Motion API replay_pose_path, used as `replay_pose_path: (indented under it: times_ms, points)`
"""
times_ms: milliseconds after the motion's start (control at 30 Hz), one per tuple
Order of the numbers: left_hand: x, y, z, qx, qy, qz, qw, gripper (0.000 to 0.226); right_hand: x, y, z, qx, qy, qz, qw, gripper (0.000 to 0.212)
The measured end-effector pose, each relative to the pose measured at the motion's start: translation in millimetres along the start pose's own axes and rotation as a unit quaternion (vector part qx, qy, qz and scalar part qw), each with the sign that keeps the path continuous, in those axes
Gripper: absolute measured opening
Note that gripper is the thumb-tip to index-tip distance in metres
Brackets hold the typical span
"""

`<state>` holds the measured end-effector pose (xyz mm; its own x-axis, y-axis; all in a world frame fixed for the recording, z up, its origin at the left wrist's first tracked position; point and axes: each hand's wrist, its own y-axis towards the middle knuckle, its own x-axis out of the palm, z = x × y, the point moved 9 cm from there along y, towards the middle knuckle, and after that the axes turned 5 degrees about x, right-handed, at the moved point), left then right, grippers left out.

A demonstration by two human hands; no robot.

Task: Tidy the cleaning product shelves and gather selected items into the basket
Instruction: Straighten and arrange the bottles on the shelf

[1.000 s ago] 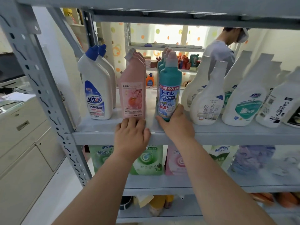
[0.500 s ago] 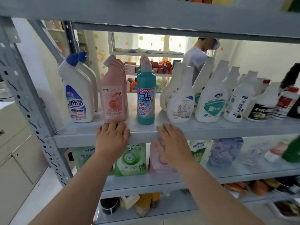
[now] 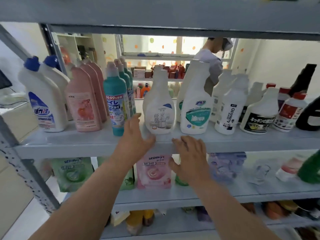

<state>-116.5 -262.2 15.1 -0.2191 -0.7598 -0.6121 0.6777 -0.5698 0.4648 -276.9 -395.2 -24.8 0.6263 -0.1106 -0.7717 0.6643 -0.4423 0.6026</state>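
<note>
A grey metal shelf (image 3: 72, 144) carries rows of cleaning bottles: white ones with blue caps (image 3: 43, 99), pink ones (image 3: 83, 103), teal ones (image 3: 116, 104) and white refill bottles (image 3: 160, 104). My left hand (image 3: 135, 137) reaches onto the shelf between the front teal bottle and the first white refill bottle, fingers straight and spread, holding nothing. My right hand (image 3: 189, 156) lies flat over the shelf's front edge below the white bottles, fingers straight. No basket is in view.
More white bottles (image 3: 196, 103), red-capped ones (image 3: 290, 110) and a black jug (image 3: 310, 115) stand to the right. Refill pouches (image 3: 153, 172) fill the shelf below. A slanted upright (image 3: 26, 163) frames the left. A person (image 3: 213, 64) stands behind the shelving.
Both hands and the view have shifted right along the shelf. My left hand left the pink bottles and now sits beside the teal bottle; my right hand moved under the white bottles.
</note>
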Motion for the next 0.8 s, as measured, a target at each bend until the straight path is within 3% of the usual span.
replay_pose_path:
  times_ms: [100, 200, 433, 567, 600, 667, 733, 800]
  points:
    - [17, 34, -6, -0.103, -0.104, 0.027, 0.989, 0.095, 6, -1, 2, -0.01, -0.004, 0.0, 1.0, 0.067]
    - [33, 49, -11, -0.15, -0.082, 0.013, 0.985, 0.071, 7, -4, 4, -0.037, -0.011, 0.01, 0.999, 0.074]
    - [22, 35, -5, -0.151, -0.092, 0.051, 0.983, 0.059, 5, -5, 12, -0.074, 0.024, -0.052, 0.996, 0.073]
    - [11, 0, 12, -0.134, -0.159, 0.055, 0.977, 0.048, -5, 3, 15, -0.034, 0.164, -0.116, 0.979, 0.067]
    - [6, -12, 17, -0.128, -0.173, 0.057, 0.975, 0.046, -9, 4, 18, -0.001, 0.233, -0.128, 0.964, 0.07]
    - [-1, -39, 29, -0.128, -0.214, 0.063, 0.966, 0.05, -16, 1, 16, 0.067, 0.4, -0.167, 0.899, 0.072]
    - [0, -69, 33, -0.143, -0.259, 0.066, 0.953, 0.051, -18, -8, 5, 0.105, 0.537, -0.196, 0.814, 0.055]
    - [12, -99, 33, -0.161, -0.308, 0.054, 0.936, 0.044, -12, -23, -6, 0.149, 0.596, -0.206, 0.762, 0.037]
